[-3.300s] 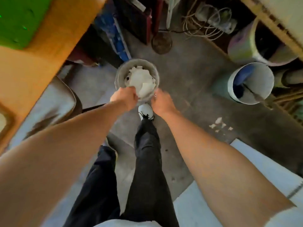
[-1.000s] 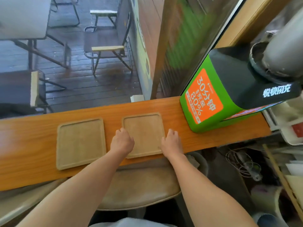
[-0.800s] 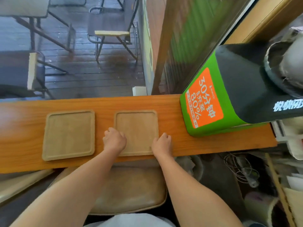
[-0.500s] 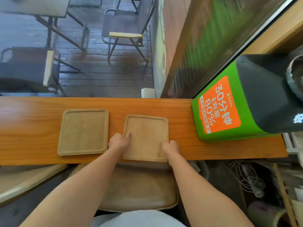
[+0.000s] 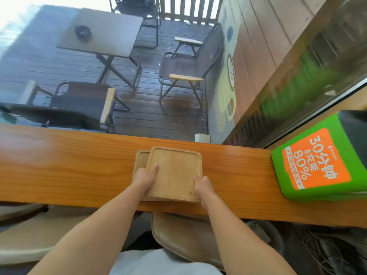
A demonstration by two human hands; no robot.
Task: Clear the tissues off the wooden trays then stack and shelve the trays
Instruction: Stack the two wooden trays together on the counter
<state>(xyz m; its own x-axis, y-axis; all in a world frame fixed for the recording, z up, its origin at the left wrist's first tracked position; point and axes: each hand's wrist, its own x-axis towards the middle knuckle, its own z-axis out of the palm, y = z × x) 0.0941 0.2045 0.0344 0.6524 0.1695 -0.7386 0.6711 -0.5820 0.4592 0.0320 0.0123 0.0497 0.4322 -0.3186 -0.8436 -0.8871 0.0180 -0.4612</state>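
Two square wooden trays lie on the orange wooden counter (image 5: 79,167). The upper tray (image 5: 174,173) sits over the lower tray (image 5: 141,158), shifted a little right, so only the lower one's left strip shows. My left hand (image 5: 146,178) grips the upper tray's near left edge, thumb on its surface. My right hand (image 5: 202,185) holds its near right corner. Both trays are bare; no tissues are in view.
A green and black box with an orange label (image 5: 317,161) stands on the counter to the right. Tan stool seats (image 5: 178,235) sit below the counter's front edge. Behind the glass is a deck with a table (image 5: 103,38) and folding chairs.
The right-hand tray has been lifted and carried left over the other tray. Before that, my hands were at a bin of tissues on the floor.
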